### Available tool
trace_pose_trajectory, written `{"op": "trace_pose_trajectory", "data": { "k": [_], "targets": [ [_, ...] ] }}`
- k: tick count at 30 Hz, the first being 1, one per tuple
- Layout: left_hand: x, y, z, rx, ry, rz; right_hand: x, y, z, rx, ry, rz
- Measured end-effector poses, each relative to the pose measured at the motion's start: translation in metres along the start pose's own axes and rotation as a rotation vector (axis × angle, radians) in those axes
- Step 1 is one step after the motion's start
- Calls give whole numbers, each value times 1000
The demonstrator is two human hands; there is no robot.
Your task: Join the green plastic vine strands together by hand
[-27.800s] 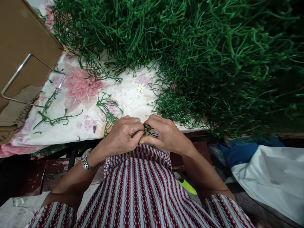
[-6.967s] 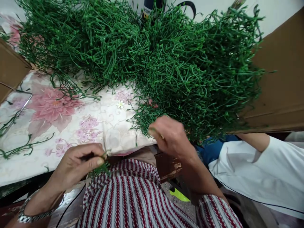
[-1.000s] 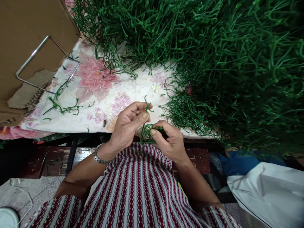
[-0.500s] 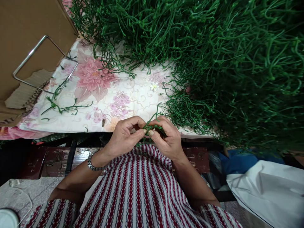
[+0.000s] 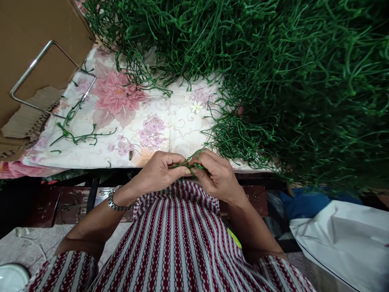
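Observation:
My left hand (image 5: 162, 172) and my right hand (image 5: 217, 174) meet just in front of the table's near edge. Between their thumbs and forefingers they pinch a thin green stem (image 5: 194, 157), which looks like an artificial plant sprig. Both hands are closed on it, fingertips almost touching. Parts of the sprig lie hidden under the fingers. Close beyond the right hand spreads a large tangled heap of the same green stems (image 5: 273, 89). A few loose stems (image 5: 77, 136) lie on the floral tablecloth (image 5: 179, 125) to the left.
A bent metal wire frame (image 5: 33, 65) leans by a cardboard box (image 5: 36, 28) at the left, with a torn cardboard flap (image 5: 30, 113) below. White cloth (image 5: 346, 239) and something blue (image 5: 304, 205) lie at the lower right. A round white object (image 5: 12, 278) is at the lower left.
The hands have shifted slightly, and the fingertips have drawn closer over the sprig. Its upper end, which stuck up before, now lies lower against the fingers. The view has moved a little.

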State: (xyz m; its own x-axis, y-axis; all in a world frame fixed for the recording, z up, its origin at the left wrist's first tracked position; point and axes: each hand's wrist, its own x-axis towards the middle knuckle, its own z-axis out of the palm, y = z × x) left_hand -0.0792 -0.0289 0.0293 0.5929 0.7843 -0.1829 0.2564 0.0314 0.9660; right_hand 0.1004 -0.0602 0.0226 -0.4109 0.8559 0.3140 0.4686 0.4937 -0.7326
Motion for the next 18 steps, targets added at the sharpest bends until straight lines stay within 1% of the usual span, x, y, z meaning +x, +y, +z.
{"op": "trace_pose_trajectory", "data": {
  "k": [3, 5, 7, 9, 11, 12, 14, 18],
  "targets": [
    [-1, 0, 2, 101, 110, 107, -1, -1, 4, -52, 52, 10],
    [-2, -2, 4, 90, 153, 167, -1, -2, 7, -62, 74, 45],
    [-3, -4, 6, 2, 165, 150, -1, -2, 10, -75, 91, 76],
    [-5, -6, 9, -104, 186, 96, -1, -2, 12, -100, 108, 80],
    [-6, -7, 10, -151, 213, 75, 0, -2, 13, -123, 108, 73],
    [-6, -7, 10, -139, 219, 84, 1, -2, 13, -121, 98, 71],
    [-6, -6, 9, -48, 205, 100, 1, -2, 12, -95, 67, 81],
    [-7, -2, 3, 204, 115, 117, 1, -1, 8, -33, 15, 93]
  ]
}}
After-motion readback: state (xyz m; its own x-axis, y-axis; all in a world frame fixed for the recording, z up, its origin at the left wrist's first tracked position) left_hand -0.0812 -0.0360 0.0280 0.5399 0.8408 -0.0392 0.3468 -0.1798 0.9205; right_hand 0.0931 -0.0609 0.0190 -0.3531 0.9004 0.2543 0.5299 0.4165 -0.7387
